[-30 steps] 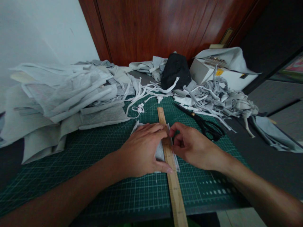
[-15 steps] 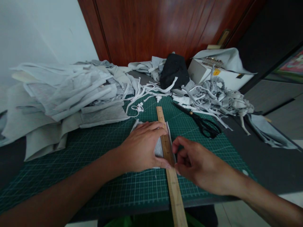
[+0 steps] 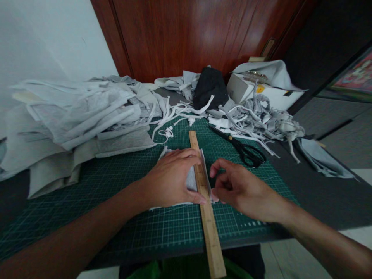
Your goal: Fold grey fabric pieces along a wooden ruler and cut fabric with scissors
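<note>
A wooden ruler (image 3: 209, 228) lies lengthwise over a small piece of grey fabric (image 3: 191, 181) with pale edges, its near end sticking out past the table edge. My left hand (image 3: 171, 176) bends over the fabric, its thumb and fingertips pressing the ruler down. Much of the fabric is hidden under this hand. Just right of the ruler, my right hand (image 3: 236, 190) has its fingers curled in, with the thumb tip at the fabric's near right corner. A narrow strip of fabric shows beyond the ruler's right edge.
Black scissors (image 3: 244, 149) lie on the green cutting mat (image 3: 130, 232). Grey fabric pieces (image 3: 81, 116) are heaped at the left. Fabric strips (image 3: 261, 120) lie tangled at the right, before a white box (image 3: 242, 89). A black cloth item (image 3: 210, 89) stands at the back.
The whole view has shifted slightly. My left hand still presses the ruler on the fabric. My right hand stays by the fabric edge, a little farther from the ruler.
</note>
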### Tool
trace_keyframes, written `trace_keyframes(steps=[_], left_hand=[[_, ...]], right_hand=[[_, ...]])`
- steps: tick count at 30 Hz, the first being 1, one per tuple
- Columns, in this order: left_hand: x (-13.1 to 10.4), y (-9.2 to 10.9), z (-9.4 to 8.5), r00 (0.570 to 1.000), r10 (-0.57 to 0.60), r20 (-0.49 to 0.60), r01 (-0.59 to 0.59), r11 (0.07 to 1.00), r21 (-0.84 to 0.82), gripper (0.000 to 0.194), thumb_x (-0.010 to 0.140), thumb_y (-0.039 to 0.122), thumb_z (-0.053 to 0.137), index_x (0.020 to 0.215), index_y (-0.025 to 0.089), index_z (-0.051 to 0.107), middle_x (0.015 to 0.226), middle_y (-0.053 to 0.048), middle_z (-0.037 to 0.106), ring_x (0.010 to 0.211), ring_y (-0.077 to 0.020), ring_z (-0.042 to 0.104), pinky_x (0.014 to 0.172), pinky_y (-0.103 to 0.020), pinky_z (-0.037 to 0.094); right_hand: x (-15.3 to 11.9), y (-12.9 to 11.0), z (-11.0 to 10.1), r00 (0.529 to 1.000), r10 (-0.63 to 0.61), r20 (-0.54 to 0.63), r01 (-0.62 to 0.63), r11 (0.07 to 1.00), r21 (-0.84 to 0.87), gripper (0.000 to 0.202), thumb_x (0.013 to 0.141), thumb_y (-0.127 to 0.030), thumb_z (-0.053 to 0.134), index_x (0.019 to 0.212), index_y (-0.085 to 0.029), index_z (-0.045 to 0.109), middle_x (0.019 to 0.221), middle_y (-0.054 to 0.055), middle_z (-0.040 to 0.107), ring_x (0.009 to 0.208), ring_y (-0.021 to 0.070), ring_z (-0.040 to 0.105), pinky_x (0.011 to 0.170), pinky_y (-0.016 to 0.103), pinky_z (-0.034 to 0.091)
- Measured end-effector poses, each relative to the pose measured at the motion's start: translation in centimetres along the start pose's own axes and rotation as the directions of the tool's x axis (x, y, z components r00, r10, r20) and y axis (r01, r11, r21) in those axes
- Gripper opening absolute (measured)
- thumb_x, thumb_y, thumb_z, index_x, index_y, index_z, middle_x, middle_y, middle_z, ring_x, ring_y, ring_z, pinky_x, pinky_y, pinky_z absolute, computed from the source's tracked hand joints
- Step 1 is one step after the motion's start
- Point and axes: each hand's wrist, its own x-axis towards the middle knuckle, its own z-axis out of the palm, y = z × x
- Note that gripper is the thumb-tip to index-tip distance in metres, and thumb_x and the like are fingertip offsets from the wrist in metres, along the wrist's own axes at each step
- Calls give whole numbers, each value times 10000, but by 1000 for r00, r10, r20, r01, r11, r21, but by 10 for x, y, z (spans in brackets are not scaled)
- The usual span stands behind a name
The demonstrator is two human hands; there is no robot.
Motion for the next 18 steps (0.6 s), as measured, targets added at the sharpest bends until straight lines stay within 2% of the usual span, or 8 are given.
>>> trace_keyframes(steps=[3,9,15,18], left_hand=[[0,-2,1,1000,14,-13,-14,1000,-3,667,658,633,931,1161,272,685,1459,-50,608,1358,-314,575,1136,-456,413],[0,-3,3,999,25,-26,-25,1000,-4,681,663,636,928,1167,259,670,1462,-64,610,1379,-322,560,1125,-450,417],[-1,-2,1,999,36,-36,-37,999,-26,632,672,637,923,1116,264,670,1416,-40,638,1347,-301,578,1113,-445,413],[-1,-1,0,1000,21,-20,-21,1000,-22,638,674,608,932,1140,263,663,1404,-46,643,1349,-309,575,1122,-459,410]], right_hand=[[3,-1,4,1000,-7,16,8,998,-61,295,829,-72,633,1027,-242,495,631,-80,610,512,127,524,451,253,318],[9,-4,7,998,-22,-51,13,985,-175,331,798,5,614,998,-233,501,624,-76,623,513,117,545,446,237,323],[5,-9,6,1000,16,19,-12,979,-203,325,786,11,634,988,-223,535,636,-66,629,518,115,545,426,229,321],[15,-6,2,1000,1,27,4,984,-177,318,774,-3,639,979,-225,539,633,-68,634,511,114,537,426,228,334]])
